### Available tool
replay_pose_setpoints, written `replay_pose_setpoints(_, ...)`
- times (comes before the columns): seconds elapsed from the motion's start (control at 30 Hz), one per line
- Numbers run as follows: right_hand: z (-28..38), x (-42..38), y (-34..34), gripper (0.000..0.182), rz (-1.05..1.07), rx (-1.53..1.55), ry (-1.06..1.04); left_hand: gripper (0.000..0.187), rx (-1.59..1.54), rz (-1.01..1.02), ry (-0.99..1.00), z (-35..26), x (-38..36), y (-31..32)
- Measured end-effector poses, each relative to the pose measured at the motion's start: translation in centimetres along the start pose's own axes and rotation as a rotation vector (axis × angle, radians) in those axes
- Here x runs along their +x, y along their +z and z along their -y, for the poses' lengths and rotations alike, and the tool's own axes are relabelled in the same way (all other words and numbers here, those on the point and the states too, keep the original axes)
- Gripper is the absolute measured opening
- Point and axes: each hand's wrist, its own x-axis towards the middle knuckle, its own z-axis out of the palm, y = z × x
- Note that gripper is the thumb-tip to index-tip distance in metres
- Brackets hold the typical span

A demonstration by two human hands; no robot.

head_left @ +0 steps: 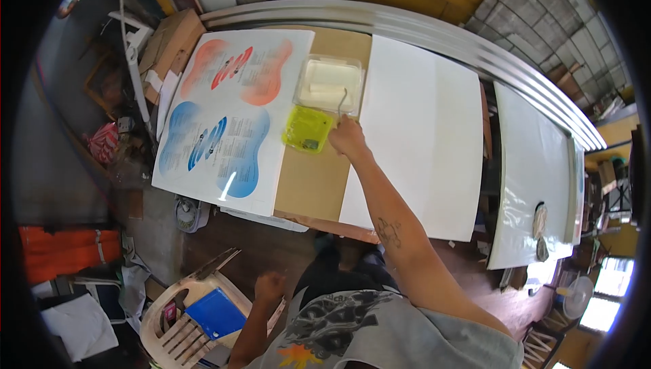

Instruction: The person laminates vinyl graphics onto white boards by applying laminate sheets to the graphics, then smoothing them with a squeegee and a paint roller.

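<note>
1. The bench [308, 186] runs across the scene, its brown top bare between the sheets lying on it.
2. A large white board [420, 131] lies on the right part of the bench.
3. A printed poster [227, 114] with red and blue shapes lies on the left part.
4. A clear tray [329, 81] sits at the far side between poster and board, with a white paint roller [325, 87] lying in it.
5. A yellow-green lid [306, 128] lies just near of the tray, touching it.
6. The right hand [347, 137] reaches out, its grip closed around the roller's wire handle [341, 101].
7. The left hand [269, 286] hangs low by a plastic chair [183, 321], curled in a fist, holding nothing that shows.
</note>
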Motion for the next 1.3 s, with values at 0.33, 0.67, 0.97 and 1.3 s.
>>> replay_pose_setpoints(0.33,-4.9,-5.3,2.7,0.09,-0.5,0.396,-0.3,0.023,-0.321,0.072,-0.001,-5.4,4.6,-0.6)
replay_pose_setpoints(0.67,-28.8,-12.3,-4.8,0.08,-0.948,-0.187,0.075,0.05,-0.233,-0.182,0.43,-21.5,13.8,2.1)
replay_pose_setpoints(0.97,-50.5,-15.5,-19.8,0.073,-0.343,0.502,0.727,0.062,-0.08,-0.258,-0.013,-28.5,18.9,5.2)
replay_pose_setpoints(1.3,-52.9,-15.6,-22.5,0.064,-0.093,0.304,0.377,0.024,-0.223,-0.188,0.02,-35.6,14.5,-1.3)
